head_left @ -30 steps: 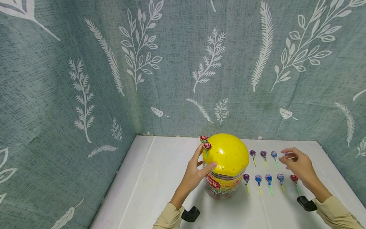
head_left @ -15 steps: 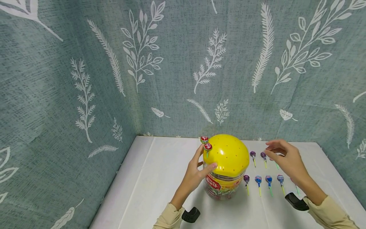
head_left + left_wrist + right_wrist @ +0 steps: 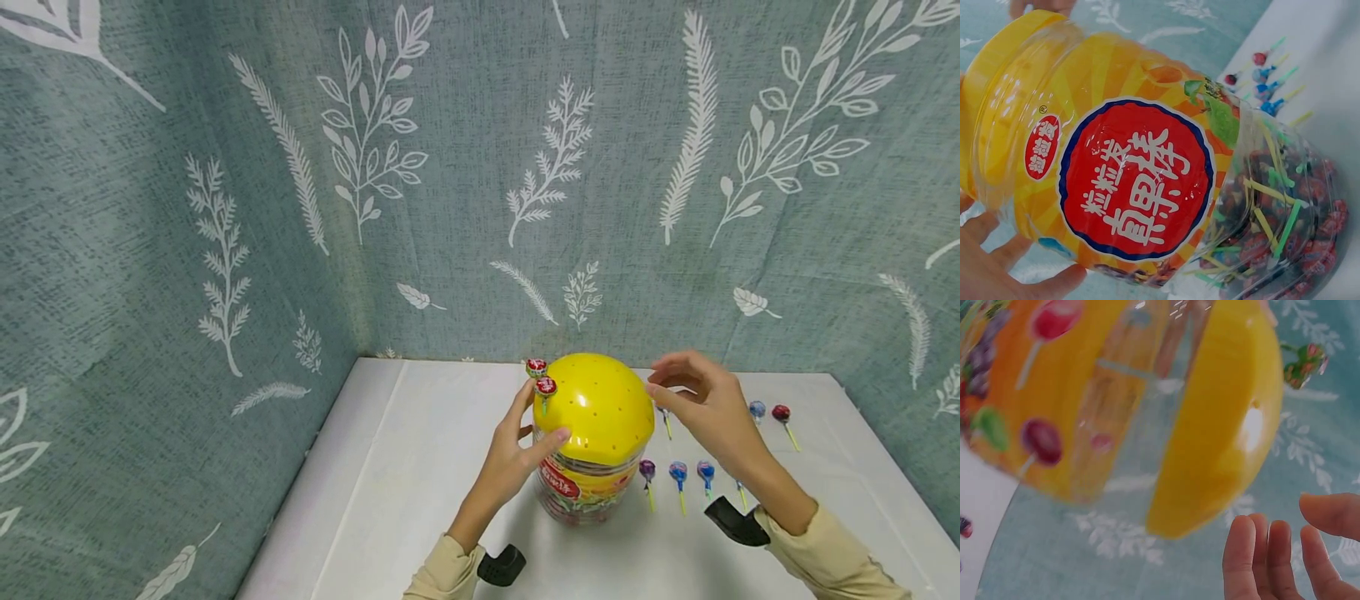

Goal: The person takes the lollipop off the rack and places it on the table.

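Observation:
A clear plastic candy jar with a domed, pierced yellow lid stands on the white table. Behind its printed label, many wrapped lollipops crowd the bottom in the left wrist view. My left hand grips the jar's left side just under and over the lid's edge, thumb toward me. Two red-wrapped lollipops stick up from holes at the lid's left edge. By the lid's right edge is my right hand, its thumb and fingers apart with nothing between them.
Loose lollipops lie in two rows right of the jar, including a purple one, blue ones and a red one; my right forearm covers part of them. Patterned green cloth hangs behind the table.
My right hand has moved left, from over the right end of the lollipop rows to the lid's right edge. The left hand and the jar have stayed in place.

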